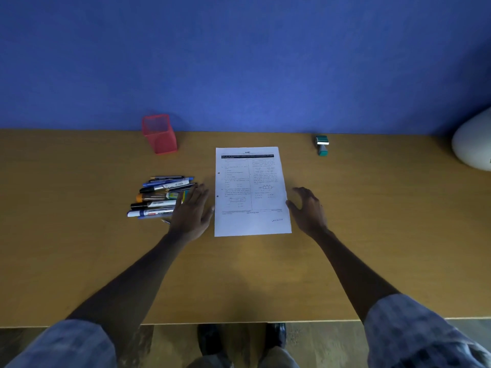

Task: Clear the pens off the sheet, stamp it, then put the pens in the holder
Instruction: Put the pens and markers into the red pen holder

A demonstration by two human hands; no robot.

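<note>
Pens (162,196) off the sheet (251,192), both hands empty, fingers spread. Pin the sheet before you grab the stamp (322,145), or it'll skid and smear.

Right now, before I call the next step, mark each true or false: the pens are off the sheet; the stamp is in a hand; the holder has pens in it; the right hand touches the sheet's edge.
1. The pens lie off the sheet: true.
2. The stamp is in a hand: false, it stands alone near the wall.
3. The holder has pens in it: false, it looks empty.
4. The right hand touches the sheet's right edge: true.
</note>
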